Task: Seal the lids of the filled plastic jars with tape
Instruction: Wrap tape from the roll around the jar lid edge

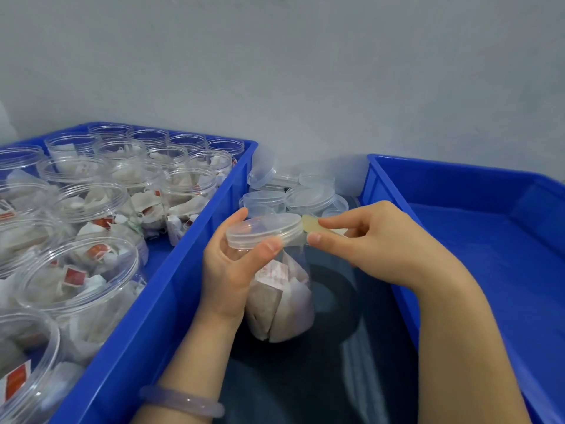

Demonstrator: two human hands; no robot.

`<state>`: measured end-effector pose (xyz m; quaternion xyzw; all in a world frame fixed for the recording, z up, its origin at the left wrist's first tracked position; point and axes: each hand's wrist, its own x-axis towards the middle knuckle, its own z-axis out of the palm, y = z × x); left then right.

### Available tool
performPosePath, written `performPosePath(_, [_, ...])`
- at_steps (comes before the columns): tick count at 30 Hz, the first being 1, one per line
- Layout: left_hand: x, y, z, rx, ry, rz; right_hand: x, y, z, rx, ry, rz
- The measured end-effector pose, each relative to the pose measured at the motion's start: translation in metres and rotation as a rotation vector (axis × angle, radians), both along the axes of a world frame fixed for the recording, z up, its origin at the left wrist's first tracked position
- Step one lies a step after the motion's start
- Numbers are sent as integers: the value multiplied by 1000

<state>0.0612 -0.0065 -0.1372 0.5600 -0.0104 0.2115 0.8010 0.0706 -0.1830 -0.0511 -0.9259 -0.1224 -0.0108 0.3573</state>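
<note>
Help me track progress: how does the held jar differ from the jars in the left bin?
The held jar wears a lid; the bin jars are lidless. The held jar is gripped by the left hand while the right hand pinches tape at its lid; the bin jars sit untouched. Both are clear plastic holding sachets.

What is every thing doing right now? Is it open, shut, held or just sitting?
held jar: filled with packets, lid on
lid: sitting on the held jar
tape: short piece, one end at the lid's edge
left hand: grips the held jar near its top
right hand: pinches the tape
binned jars: filled, open, no lids
loose lids: piled between the bins
</note>
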Motion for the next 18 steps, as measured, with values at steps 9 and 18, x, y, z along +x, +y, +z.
performPosePath(9, [-3, 3, 1, 142, -13, -128, 8, 4, -5, -24, -21, 18])
performPosePath(18, [-4, -6, 9, 386, 38, 130, 2, 14, -4, -173, -50, 56])
